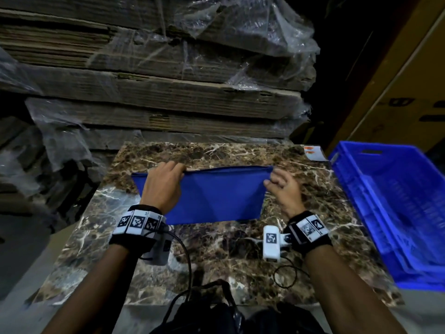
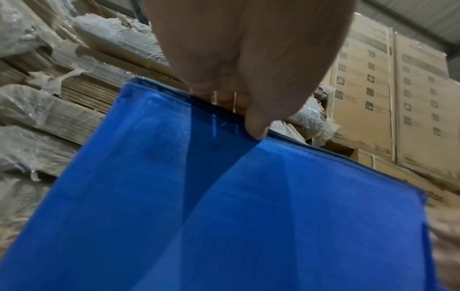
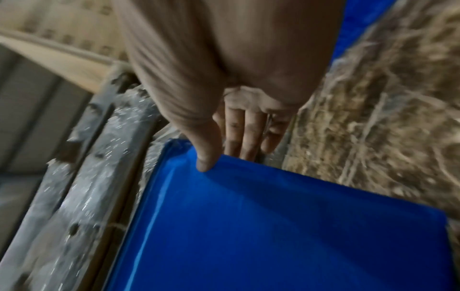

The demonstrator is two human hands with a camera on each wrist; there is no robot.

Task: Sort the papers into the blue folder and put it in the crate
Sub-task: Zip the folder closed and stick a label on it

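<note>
The blue folder (image 1: 212, 196) stands tilted up off the counter (image 1: 216, 256), its lower edge apparently resting on the marble and its top edge raised away from the person. Both hands hold it by that top edge, probably so it can be lifted as one flat piece and carried sideways.

The left hand (image 1: 163, 186) grips the folder's top edge toward its left end, fingers (image 2: 224, 98) curled over the far side and the thumb pressed on the near face. The right hand (image 1: 284, 189) takes the folder's top right corner, thumb on the near face and fingers (image 3: 248, 133) lying fairly straight behind it; the right wrist view is blurred, so how tightly it pinches is uncertain.

No loose papers lie around the folder, so they are likely already inside, though its contents cannot be seen.

The blue crate (image 1: 395, 213) sits just to the right of the folder, beside the counter's edge, open-topped and, as far as its visible floor shows, with nothing in it. A small white and orange label (image 1: 313, 153) lies beyond the folder's right corner.
</note>
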